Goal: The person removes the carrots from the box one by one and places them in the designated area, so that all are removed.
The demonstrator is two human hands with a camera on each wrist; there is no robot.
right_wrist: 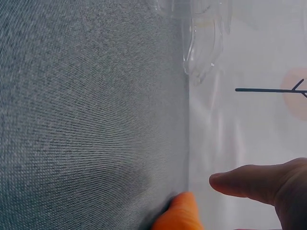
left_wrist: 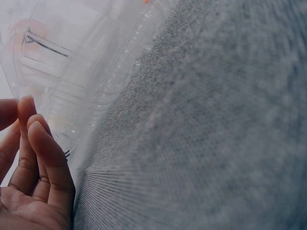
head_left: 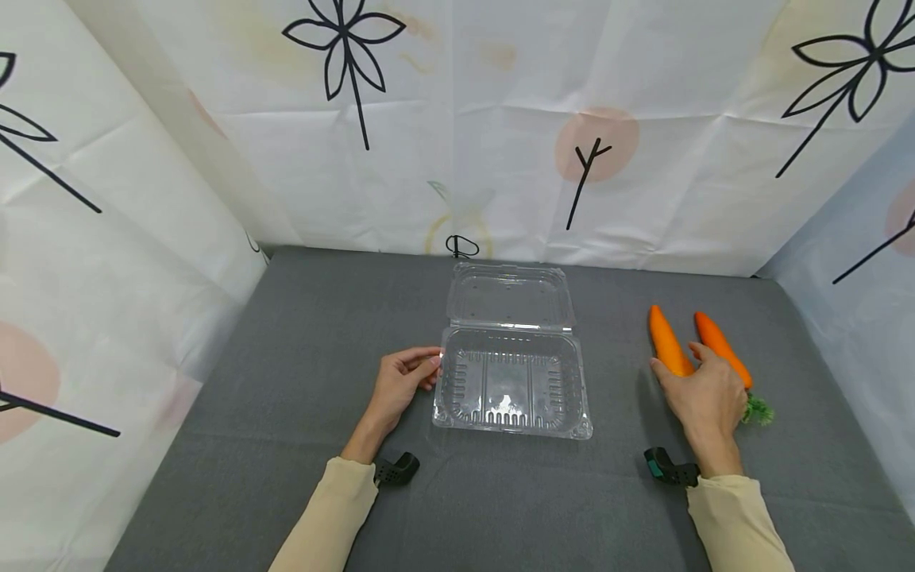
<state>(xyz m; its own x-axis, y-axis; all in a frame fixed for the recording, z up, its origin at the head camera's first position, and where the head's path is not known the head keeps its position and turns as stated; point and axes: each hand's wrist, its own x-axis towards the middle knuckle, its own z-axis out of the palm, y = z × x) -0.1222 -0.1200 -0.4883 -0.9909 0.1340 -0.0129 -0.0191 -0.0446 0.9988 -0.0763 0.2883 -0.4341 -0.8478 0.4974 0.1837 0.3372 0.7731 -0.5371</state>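
A clear plastic clamshell container [head_left: 509, 425] lies on the grey table with its lid [head_left: 511, 295] folded back, away from the person. My left hand [head_left: 400, 388] pinches its left rim between thumb and fingertips; the left wrist view shows those fingers [left_wrist: 50, 153] close up at the clear wall. Over on the right, two orange carrots lie side by side. My right hand [head_left: 708, 397] is above the nearer-left carrot [head_left: 668, 342], thumb and fingers spread over its lower end, which is hidden. Its thumb [right_wrist: 249, 182] is straight and apart from the carrot in the right wrist view.
The other carrot [head_left: 722, 348], with a green leafy top [head_left: 758, 409], lies just right of the right hand. Behind the grey tabletop [head_left: 329, 318] hangs a white printed cloth [head_left: 500, 183], which also runs along both sides.
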